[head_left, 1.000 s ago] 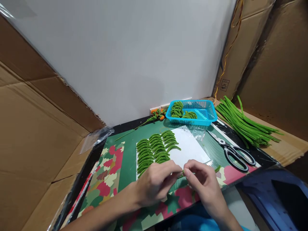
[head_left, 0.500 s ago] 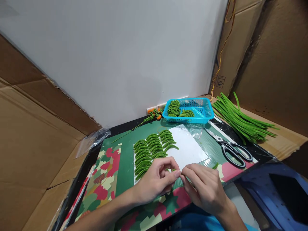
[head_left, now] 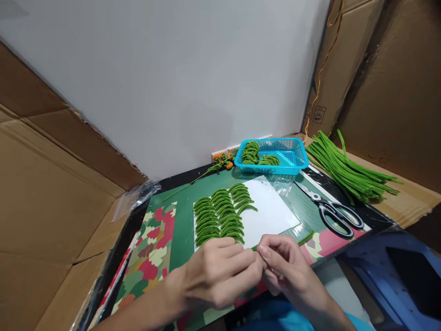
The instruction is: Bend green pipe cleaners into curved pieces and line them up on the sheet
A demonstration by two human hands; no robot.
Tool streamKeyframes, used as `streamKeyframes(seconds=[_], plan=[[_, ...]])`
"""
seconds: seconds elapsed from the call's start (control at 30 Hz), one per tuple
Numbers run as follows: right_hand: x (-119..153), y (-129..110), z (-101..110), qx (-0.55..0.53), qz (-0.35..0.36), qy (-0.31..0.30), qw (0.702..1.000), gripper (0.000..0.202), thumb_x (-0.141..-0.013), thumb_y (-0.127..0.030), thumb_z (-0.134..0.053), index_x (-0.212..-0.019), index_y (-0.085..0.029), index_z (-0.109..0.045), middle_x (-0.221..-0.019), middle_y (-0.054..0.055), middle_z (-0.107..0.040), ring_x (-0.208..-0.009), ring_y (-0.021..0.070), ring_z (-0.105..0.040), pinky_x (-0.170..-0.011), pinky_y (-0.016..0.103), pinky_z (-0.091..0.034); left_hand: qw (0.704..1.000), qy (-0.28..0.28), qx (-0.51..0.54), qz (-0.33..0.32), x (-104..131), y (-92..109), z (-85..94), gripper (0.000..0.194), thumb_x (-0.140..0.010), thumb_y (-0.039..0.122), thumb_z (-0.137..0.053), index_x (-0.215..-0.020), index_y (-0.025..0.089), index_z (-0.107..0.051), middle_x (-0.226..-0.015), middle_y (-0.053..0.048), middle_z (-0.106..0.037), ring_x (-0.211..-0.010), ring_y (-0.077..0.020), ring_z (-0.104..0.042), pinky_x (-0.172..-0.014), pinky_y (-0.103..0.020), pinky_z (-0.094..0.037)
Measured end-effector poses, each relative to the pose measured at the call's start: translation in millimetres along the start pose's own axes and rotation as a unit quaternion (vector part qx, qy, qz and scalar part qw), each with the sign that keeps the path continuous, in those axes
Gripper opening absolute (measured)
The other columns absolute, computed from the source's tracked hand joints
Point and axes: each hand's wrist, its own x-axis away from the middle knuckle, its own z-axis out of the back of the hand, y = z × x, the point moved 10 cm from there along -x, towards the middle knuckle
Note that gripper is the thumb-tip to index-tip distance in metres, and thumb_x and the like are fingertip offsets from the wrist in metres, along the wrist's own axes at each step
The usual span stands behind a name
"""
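My left hand (head_left: 223, 271) is closed with its back turned to me, fingertips meeting those of my right hand (head_left: 289, 266). The right hand is pinched as well, and whatever lies between the fingers is hidden or too small to make out. Just behind the right hand, a green fuzzy pipe-cleaner length (head_left: 306, 238) shows on the board, partly covered. Beyond the left hand, curved green pipe-cleaner pieces (head_left: 206, 220) lie in three columns on a white sheet (head_left: 268, 207); the third column is shorter.
Black-handled scissors (head_left: 336, 214) lie on the right of the green patterned board (head_left: 184, 216). A blue basket (head_left: 291, 170) holding more curved pieces stands behind. Long green pipe cleaners (head_left: 354, 174) are bundled at right. An orange-and-green stem (head_left: 213, 168) lies at the back; cardboard walls (head_left: 44, 193) flank the table.
My left hand has turned over so its back faces up and has come down slightly. The right hand has rolled to show its thumb side. The view has shifted a little.
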Motion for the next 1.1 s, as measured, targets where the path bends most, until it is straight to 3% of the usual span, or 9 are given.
streamKeyframes(seconds=[0.07,0.13,0.2,0.33,0.43,0.67,0.8,0.93,1.1], plan=[[-2.1,-2.2,2.6,0.011,-0.001,-0.003,1.000,0.048,-0.105,-0.060,-0.066,-0.079,-0.022,-0.055,-0.056,-0.010,-0.040,-0.046,0.0068,-0.026,-0.042,0.021,-0.024,1.000,-0.001,0.000,0.020,0.8,-5.0,-1.1,0.027,-0.107,0.010,-0.042,-0.108,0.019,-0.067,-0.067,-0.002,-0.060,-0.054,-0.0175,-0.046,-0.051,-0.034,-0.029],[-0.2,-20.8,13.1,0.124,0.069,0.035,0.989,0.042,-0.109,-0.052,-0.063,-0.082,-0.020,-0.059,-0.060,-0.007,-0.046,-0.049,0.0082,-0.034,-0.045,0.022,-0.028,0.994,0.002,0.059,0.096,2.8,-18.3,-3.3,0.026,-0.109,0.011,-0.041,-0.110,0.019,-0.066,-0.074,-0.002,-0.063,-0.060,-0.0160,-0.049,-0.055,-0.031,-0.033],[10.5,-52.1,15.6,0.284,0.204,0.076,0.934,0.032,-0.113,-0.037,-0.058,-0.087,-0.020,-0.064,-0.066,-0.004,-0.053,-0.054,0.0103,-0.044,-0.050,0.023,-0.035,0.957,-0.002,0.170,0.237,10.6,-40.5,-12.3,0.020,-0.113,0.023,-0.047,-0.106,0.019,-0.066,-0.080,-0.002,-0.063,-0.067,-0.0141,-0.052,-0.061,-0.027,-0.038],[40.9,-83.9,-8.0,0.526,0.423,0.100,0.731,0.023,-0.114,-0.016,-0.051,-0.098,-0.020,-0.067,-0.070,0.000,-0.062,-0.057,0.0140,-0.054,-0.056,0.026,-0.043,0.768,-0.007,0.459,0.446,33.6,-58.0,-51.3,0.035,-0.111,0.051,-0.057,-0.095,0.020,-0.060,-0.073,0.004,-0.050,-0.062,-0.0103,-0.041,-0.055,-0.020,-0.033],[42.9,-80.9,-15.7,0.586,0.455,0.091,0.664,0.021,-0.114,-0.014,-0.050,-0.102,-0.018,-0.066,-0.071,0.002,-0.065,-0.058,0.0156,-0.058,-0.058,0.028,-0.044,0.661,0.010,0.580,0.475,39.1,-57.5,-71.7,0.043,-0.102,0.059,-0.069,-0.090,0.020,-0.055,-0.064,0.008,-0.047,-0.048,-0.0059,-0.032,-0.044,-0.018,-0.025],[35.6,-76.9,-13.1,0.566,0.448,0.085,0.687,0.025,-0.117,-0.022,-0.047,-0.103,-0.017,-0.066,-0.076,0.005,-0.071,-0.061,0.0159,-0.064,-0.060,0.027,-0.049,0.591,0.058,0.639,0.489,47.1,-59.2,-90.1,0.043,-0.097,0.055,-0.079,-0.090,0.018,-0.057,-0.065,0.005,-0.059,-0.036,-0.0009,-0.036,-0.035,-0.013,-0.022],[33.0,-74.5,-12.0,0.570,0.438,0.085,0.691,0.028,-0.117,-0.022,-0.048,-0.096,-0.018,-0.066,-0.071,0.003,-0.067,-0.059,0.0154,-0.060,-0.058,0.027,-0.046,0.581,0.087,0.647,0.486,47.6,-59.8,-92.4,0.043,-0.094,0.053,-0.083,-0.092,0.018,-0.057,-0.067,0.006,-0.060,-0.035,0.0006,-0.034,-0.034,-0.012,-0.022],[31.5,-78.4,-7.1,0.524,0.429,0.092,0.730,0.029,-0.116,-0.024,-0.049,-0.091,-0.020,-0.062,-0.066,-0.001,-0.060,-0.054,0.0138,-0.054,-0.054,0.026,-0.042,0.618,0.098,0.634,0.455,46.9,-59.8,-89.5,0.042,-0.097,0.051,-0.081,-0.095,0.019,-0.054,-0.061,0.008,-0.057,-0.035,-0.0009,-0.038,-0.036,-0.011,-0.024],[26.8,-77.6,-0.7,0.414,0.380,0.099,0.821,0.030,-0.113,-0.023,-0.054,-0.087,-0.020,-0.067,-0.066,-0.001,-0.061,-0.055,0.0123,-0.053,-0.053,0.025,-0.040,0.714,0.097,0.519,0.460,55.2,-57.8,-75.9,0.032,-0.105,0.049,-0.069,-0.101,0.020,-0.056,-0.051,0.009,-0.049,-0.037,-0.0079,-0.047,-0.038,-0.015,-0.031]])
